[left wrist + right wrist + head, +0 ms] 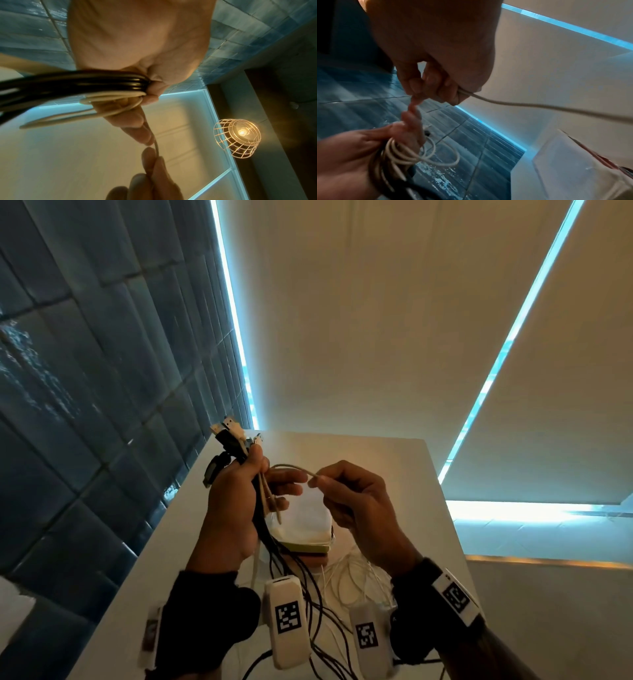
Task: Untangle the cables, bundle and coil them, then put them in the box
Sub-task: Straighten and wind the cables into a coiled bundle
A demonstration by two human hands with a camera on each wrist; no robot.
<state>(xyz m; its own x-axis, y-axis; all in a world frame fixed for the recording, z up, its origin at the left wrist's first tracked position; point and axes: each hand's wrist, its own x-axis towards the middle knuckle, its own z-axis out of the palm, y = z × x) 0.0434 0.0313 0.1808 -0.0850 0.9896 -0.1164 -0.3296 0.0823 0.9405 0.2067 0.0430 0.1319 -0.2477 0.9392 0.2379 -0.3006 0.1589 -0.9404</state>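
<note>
The left hand (236, 501) is raised above the white table (394, 474) with its fingers curled round a bundle of cables (260, 508), black and beige together. The USB plugs (229, 433) of the bundle stick up past the thumb, and the loose ends hang down between both wrists onto the tabletop. The left wrist view shows the black strands stacked over the beige ones where they pass through the fist.

The right hand (356, 505) is just beside the left one and pinches a single beige cable (294, 467) between thumb and forefinger. That cable arcs from the pinch back to the left hand's fingers.

Below the hands, partly hidden by them, sits a white box (301, 529) on the table. Thin white wires (356, 577) lie in loose loops on the table near the right wrist, crossed by black leads (318, 628) trailing toward the table's near edge. Both wrists carry white camera units with square black-and-white markers.

A dark blue tiled wall (85, 371) stands to the left of the table, and a caged pendant lamp (237, 138) glows overhead.
</note>
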